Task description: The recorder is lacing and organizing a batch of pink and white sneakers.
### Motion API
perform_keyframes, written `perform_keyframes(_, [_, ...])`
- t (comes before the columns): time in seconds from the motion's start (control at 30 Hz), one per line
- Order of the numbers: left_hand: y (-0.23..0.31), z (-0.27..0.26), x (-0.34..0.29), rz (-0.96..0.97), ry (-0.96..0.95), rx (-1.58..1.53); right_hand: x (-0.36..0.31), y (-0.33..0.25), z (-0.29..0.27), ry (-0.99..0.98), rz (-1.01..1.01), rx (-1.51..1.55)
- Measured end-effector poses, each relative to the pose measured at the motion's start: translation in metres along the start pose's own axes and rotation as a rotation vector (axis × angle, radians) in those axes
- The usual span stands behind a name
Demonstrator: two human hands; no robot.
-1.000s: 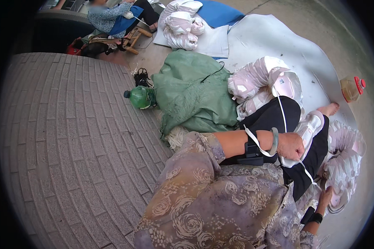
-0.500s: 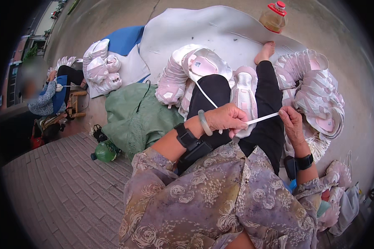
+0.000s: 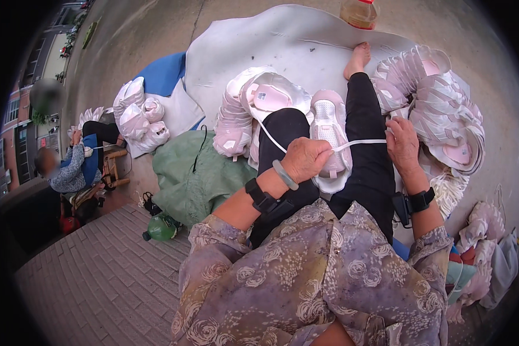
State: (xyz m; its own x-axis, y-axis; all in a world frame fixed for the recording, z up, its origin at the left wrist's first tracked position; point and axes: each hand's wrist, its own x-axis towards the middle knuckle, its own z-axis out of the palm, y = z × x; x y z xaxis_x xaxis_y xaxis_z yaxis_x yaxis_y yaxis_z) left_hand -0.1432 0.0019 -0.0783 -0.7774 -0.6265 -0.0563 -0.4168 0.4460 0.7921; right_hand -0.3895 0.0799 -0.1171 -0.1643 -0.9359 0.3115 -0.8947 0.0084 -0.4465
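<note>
A white, flat shoelace [image 3: 360, 142] stretches between my two hands above my lap. My left hand [image 3: 307, 160] is closed on it, and a further length of lace runs from that hand up over my left knee. My right hand [image 3: 402, 144] pinches the other stretch over my right thigh, fingers bent. Between my legs rests a pale pink and white shoe upper [image 3: 330, 124], partly behind the lace and my left hand. Whether the lace is threaded into that upper, I cannot tell.
Nested pink and white uppers lie in a stack [image 3: 236, 118] by my left knee and another [image 3: 444, 115] on the right. Underneath spreads a white sheet [image 3: 225, 52]. A green cloth [image 3: 184, 167] and green bottle [image 3: 162, 228] lie left. Another person [image 3: 78, 164] sits far left.
The lace between my hands has gone from straight and slanted to slightly bowed. My left hand has shifted a little left and both hands sit a bit higher in the picture. The view has tilted.
</note>
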Motion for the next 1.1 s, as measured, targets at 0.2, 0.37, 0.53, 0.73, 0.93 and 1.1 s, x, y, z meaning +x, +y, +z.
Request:
perform_keyframes(0.2, [0.004,0.005,0.005,0.142,0.163,0.273,0.026,-0.081,0.007,-0.432,0.053,0.943])
perform_keyframes(0.37, [-0.008,0.005,0.010,0.136,0.187,0.434,0.036,-0.074,0.020,-0.502,0.011,0.818])
perform_keyframes(0.53, [-0.006,-0.002,0.019,0.073,0.259,0.366,0.038,-0.064,0.028,-0.467,0.057,0.726])
perform_keyframes(0.73, [-0.021,-0.001,0.024,-0.116,0.222,0.114,0.029,-0.064,0.033,-0.274,0.085,0.567])
perform_keyframes(0.93, [-0.026,0.002,0.025,-0.102,0.242,0.057,0.026,-0.063,0.039,-0.262,0.078,0.553])
perform_keyframes(1.1, [-0.026,0.003,0.025,0.034,0.284,0.202,0.025,-0.063,0.043,-0.255,0.039,0.505])
